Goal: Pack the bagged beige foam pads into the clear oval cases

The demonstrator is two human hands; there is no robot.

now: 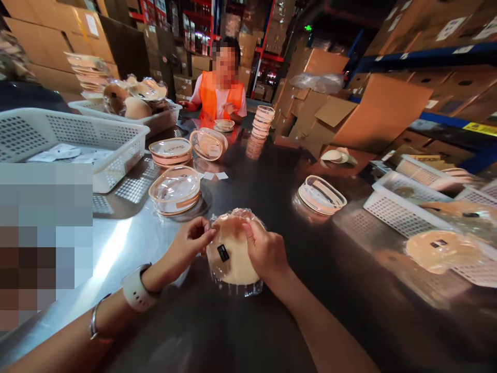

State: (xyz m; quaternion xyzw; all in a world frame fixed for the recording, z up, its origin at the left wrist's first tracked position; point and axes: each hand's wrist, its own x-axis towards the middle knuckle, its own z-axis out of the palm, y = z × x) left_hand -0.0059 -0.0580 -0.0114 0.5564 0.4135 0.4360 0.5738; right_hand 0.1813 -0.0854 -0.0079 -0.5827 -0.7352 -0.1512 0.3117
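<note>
Your fingers [205, 239] pinched the wrapped beige pad [238, 263] by both sides of its far edge, its body toward you.

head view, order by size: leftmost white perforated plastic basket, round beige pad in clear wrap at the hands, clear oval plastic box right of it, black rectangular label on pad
1. Basket
2. Pad
3. Box, farther than pad, so true size unsure
4. Label

The left arm [116, 317] wears 1 white watch strap [136, 291] with small dark holes at the wrist and, higher up, 1 narrow silver bangle [93, 324].
</note>
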